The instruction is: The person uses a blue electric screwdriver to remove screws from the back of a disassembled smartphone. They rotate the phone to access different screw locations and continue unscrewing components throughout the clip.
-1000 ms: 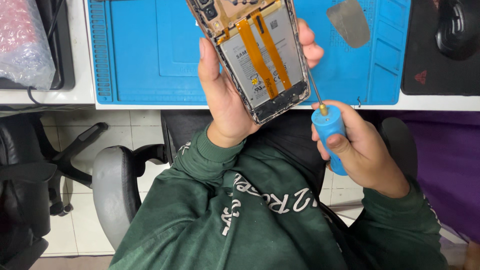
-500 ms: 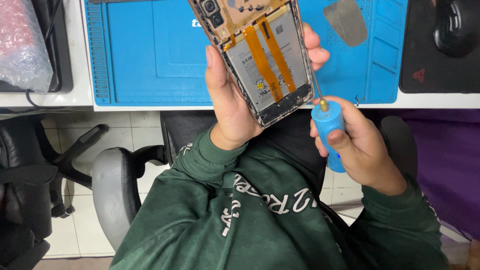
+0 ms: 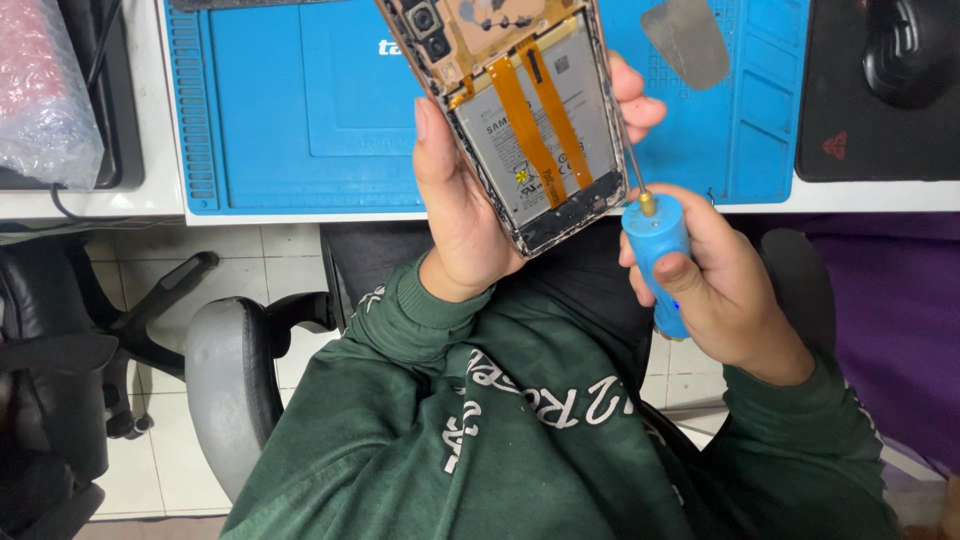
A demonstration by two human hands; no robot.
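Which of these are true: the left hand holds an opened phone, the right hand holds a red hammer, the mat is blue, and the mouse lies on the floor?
1. The left hand holds an opened phone. True.
2. The right hand holds a red hammer. False: it grips a blue screwdriver.
3. The mat on the desk is blue. True.
4. The mouse lies on the floor. False: it sits on a black pad on the desk.

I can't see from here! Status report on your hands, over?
Left hand grips opened phone, back cover off. Right hand grips blue screwdriver, tip at phone's right edge. Nothing between them.
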